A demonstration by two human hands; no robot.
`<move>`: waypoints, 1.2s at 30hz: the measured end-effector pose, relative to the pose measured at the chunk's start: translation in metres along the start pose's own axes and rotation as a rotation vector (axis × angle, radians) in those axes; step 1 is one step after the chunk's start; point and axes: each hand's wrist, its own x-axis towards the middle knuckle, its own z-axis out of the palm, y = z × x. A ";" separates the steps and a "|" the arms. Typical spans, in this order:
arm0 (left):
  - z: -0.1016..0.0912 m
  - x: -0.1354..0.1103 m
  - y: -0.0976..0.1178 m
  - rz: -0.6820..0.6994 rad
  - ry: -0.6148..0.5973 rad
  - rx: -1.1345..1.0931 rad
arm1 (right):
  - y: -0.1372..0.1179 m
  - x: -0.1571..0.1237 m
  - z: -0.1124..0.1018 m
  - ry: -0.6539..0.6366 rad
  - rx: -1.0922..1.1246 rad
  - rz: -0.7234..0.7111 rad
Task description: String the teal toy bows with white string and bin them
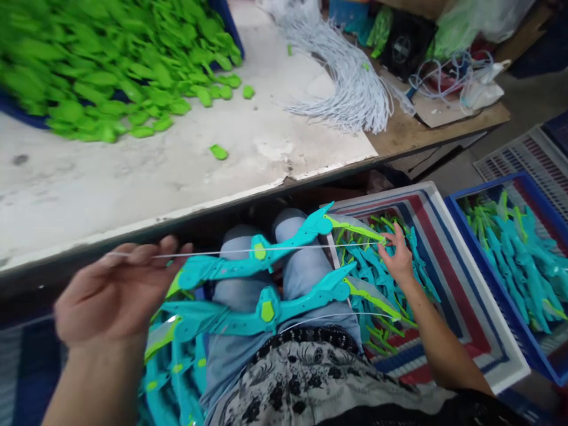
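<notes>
Two turquoise toy bows with green tips lie across my lap; the upper bow (266, 254) spans from my left hand to my right. My left hand (110, 293) is closed near the bow's left end, pinching a thin white string (266, 249) that runs taut along it. My right hand (398, 254) pinches the string at the green right tip (355, 228). The lower bow (270, 307) rests on my knees, with its own string loose below it.
A white worktable (146, 171) ahead holds a heap of green plastic parts (115, 65) and a bundle of white strings (350, 77). A white crate (465, 296) and a blue crate (510, 260) at right hold several more bows. More bows lie lower left (168, 367).
</notes>
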 end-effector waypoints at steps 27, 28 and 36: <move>-0.082 -0.053 -0.038 0.228 0.401 -0.224 | -0.282 0.117 0.161 -1.209 -0.111 -0.740; -0.091 -0.047 -0.034 0.290 0.497 -0.191 | -0.278 0.123 0.164 -1.246 -0.043 -0.696; -0.144 0.006 -0.013 0.507 0.721 0.203 | -0.266 0.134 0.177 -1.343 0.184 -0.560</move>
